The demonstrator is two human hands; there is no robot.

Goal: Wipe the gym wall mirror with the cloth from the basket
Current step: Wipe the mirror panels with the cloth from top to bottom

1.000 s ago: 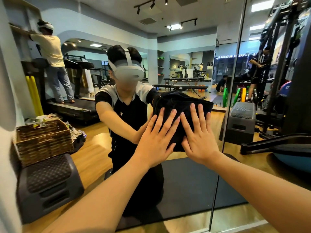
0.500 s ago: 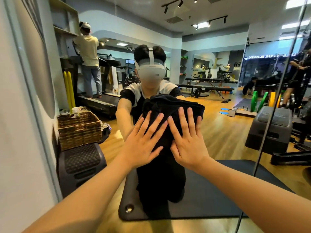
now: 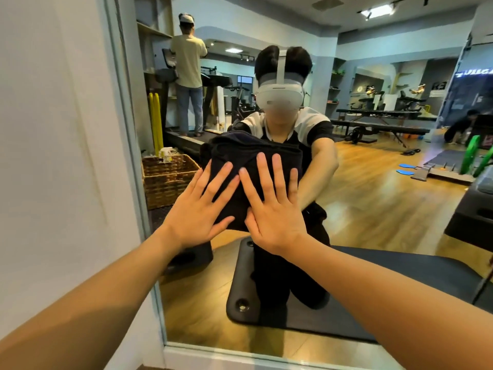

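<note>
We press the dark cloth [image 3: 248, 166] flat against the mirror [image 3: 373, 209] with both hands. Our left hand [image 3: 197, 212] and right hand [image 3: 274, 212] lie side by side on its lower half, palms down, fingers [image 3: 262, 172] spread wide and gripping nothing. The cloth sits near the mirror's left edge; the wicker basket [image 3: 168, 180] shows in the reflection just left of it.

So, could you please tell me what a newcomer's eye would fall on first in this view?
Most striking are the left hand and right hand, spread flat side by side at centre, pressing a dark cloth against the wall mirror. Just above them, the mirror reflects the kneeling person's white headset. At left, near the mirror's edge, a wicker basket shows in the reflection.
</note>
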